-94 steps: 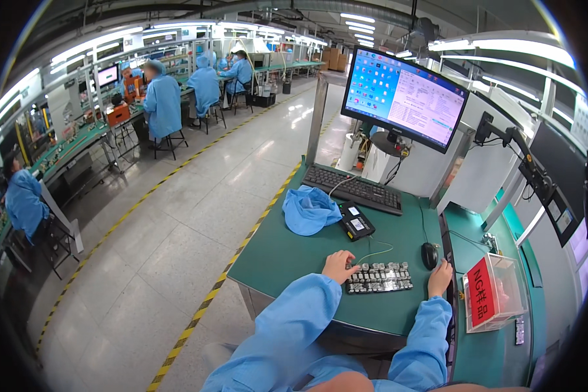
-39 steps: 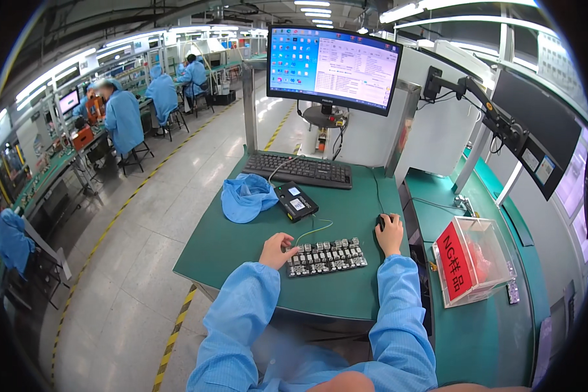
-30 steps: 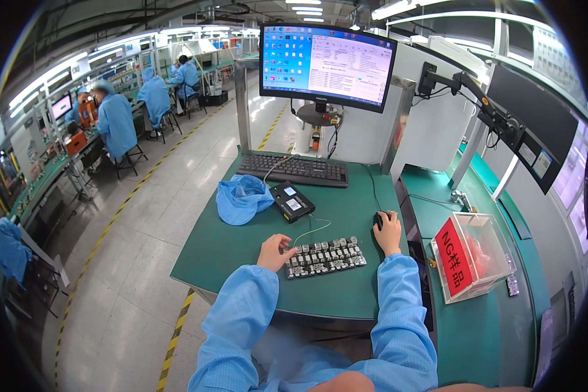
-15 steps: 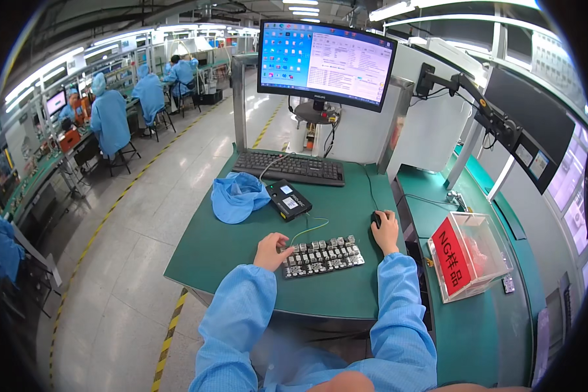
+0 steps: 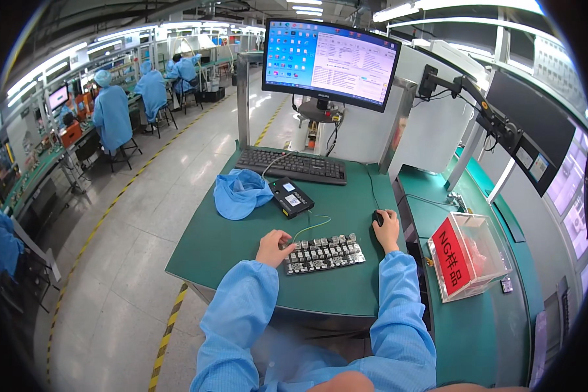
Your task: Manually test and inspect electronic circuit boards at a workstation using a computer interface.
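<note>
My left hand [image 5: 274,248] rests at the left end of a circuit board panel [image 5: 325,256] with rows of small silvery blocks, lying on the green table. Its fingers are curled together at the panel's upper left corner; whatever they pinch is hidden. A thin green-yellow wire [image 5: 311,227] runs from a black box [image 5: 291,197] with a small lit screen to near those fingertips. To the right of the panel, my right hand [image 5: 387,232] is wrapped over a black computer mouse [image 5: 377,217].
A black keyboard [image 5: 293,167] lies behind the box, under a lit monitor [image 5: 330,64]. Left of the box is a blue cloth cap [image 5: 240,194]. On the right-hand bench stands a clear bin [image 5: 487,251] with a red label. Several people in blue coats [image 5: 113,117] sit far left.
The whole view has shifted slightly. Both hands keep their places, the left at the panel and the right on the mouse.
</note>
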`<action>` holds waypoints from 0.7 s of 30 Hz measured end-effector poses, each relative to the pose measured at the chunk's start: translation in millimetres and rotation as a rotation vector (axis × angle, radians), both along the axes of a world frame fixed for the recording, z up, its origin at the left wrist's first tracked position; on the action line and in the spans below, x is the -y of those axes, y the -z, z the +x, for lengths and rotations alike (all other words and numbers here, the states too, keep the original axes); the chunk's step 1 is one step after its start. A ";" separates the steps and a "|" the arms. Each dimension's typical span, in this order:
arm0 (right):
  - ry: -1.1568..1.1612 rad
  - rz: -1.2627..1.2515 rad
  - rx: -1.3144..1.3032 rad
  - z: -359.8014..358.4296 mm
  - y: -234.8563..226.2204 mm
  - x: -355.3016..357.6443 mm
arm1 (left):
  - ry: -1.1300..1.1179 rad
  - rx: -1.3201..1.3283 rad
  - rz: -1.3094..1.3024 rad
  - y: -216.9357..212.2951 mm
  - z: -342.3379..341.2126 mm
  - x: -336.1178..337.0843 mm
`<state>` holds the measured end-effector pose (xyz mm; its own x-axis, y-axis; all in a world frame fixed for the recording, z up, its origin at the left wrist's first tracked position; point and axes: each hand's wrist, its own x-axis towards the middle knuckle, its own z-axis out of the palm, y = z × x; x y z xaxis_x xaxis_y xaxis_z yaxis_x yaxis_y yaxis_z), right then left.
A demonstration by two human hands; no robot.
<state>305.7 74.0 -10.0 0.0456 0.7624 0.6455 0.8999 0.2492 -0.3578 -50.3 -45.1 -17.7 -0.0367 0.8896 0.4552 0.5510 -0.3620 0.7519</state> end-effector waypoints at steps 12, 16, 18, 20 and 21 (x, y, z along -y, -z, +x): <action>-0.008 0.010 0.024 0.8 2.8 -1.9 | 0.009 0.029 -0.039 -4.7 -0.2 4.1; 0.009 0.008 0.057 1.2 1.7 -1.6 | 0.008 0.026 -0.027 -3.7 -0.3 3.5; 0.005 0.012 0.059 0.9 0.8 -0.7 | 0.016 0.026 -0.031 -1.8 0.3 2.9; 0.003 0.014 0.061 1.4 1.2 -1.5 | 0.015 0.028 -0.030 -1.9 -0.8 1.5; -0.007 0.027 0.058 2.0 2.3 -2.9 | 0.015 0.030 -0.028 -2.2 -0.9 1.3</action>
<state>307.7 76.9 -12.3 0.0023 0.7445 0.6676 0.9173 0.2643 -0.2979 -51.2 -46.5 -15.5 -0.0362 0.9028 0.4286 0.5224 -0.3485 0.7782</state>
